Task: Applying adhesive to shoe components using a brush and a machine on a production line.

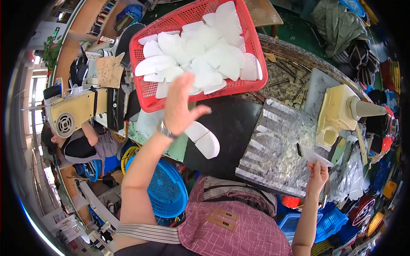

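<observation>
Workshop bench point(235, 115): head view; dark-topped, with a cream-coloured machine point(337, 109) at right.
Red perforated plastic basket point(145, 105): at the far side, heaped with flat, rounded white pieces point(207, 49).
Left hand point(178, 112): opened, thumb spread, gripping nothing visible, before the basket.
Right hand point(317, 174): fingers pinching a thin whitish sheet point(317, 157) near the machine.

Bright, washed-out windows point(39, 87) stand at the left edge, while the right side is dimmer. The bench point(175, 145) gets fairly even light with soft shadows. The white insoles point(218, 55) are so bright that surface detail fades. The left hand point(179, 104) looks slightly soft. Fisheye distortion bends straight edges toward the rim; a blue-white streak glares near left, and the corners are black.
</observation>
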A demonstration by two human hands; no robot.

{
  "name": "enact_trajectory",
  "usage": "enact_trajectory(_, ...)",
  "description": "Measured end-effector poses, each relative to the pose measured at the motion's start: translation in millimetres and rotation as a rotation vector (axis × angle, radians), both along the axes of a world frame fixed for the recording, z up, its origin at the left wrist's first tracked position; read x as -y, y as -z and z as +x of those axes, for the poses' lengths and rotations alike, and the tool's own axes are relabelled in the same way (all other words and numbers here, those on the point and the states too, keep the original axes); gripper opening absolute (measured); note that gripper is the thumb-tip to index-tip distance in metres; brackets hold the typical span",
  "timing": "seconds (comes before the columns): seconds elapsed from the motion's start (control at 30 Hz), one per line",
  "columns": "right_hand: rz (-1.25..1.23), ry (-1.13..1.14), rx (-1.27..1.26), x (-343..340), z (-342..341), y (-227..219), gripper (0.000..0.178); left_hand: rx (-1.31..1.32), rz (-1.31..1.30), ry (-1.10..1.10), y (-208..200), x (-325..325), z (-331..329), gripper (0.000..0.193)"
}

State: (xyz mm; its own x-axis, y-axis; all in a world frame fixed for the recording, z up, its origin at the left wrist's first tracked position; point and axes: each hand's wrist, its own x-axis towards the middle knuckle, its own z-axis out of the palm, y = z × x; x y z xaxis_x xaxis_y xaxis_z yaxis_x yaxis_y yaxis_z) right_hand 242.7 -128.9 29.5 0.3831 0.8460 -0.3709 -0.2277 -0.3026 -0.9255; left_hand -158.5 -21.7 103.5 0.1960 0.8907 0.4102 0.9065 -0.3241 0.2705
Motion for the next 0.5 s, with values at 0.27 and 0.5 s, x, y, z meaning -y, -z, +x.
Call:
enact_trajectory(0.27, 0.003, -0.045, 0.282, 8.9, 10.9, -11.9, 0.012, 0.003, -0.747, -0.204, 105.3, 71.0, -56.0, 0.074)
enact_trajectory(0.5, 0.034, -0.087, 0.903, -63.5, 49.3, -20.3, 0.010, 0.087, -1.164, -0.293, 90.8, 60.9, -53.8, 0.054)
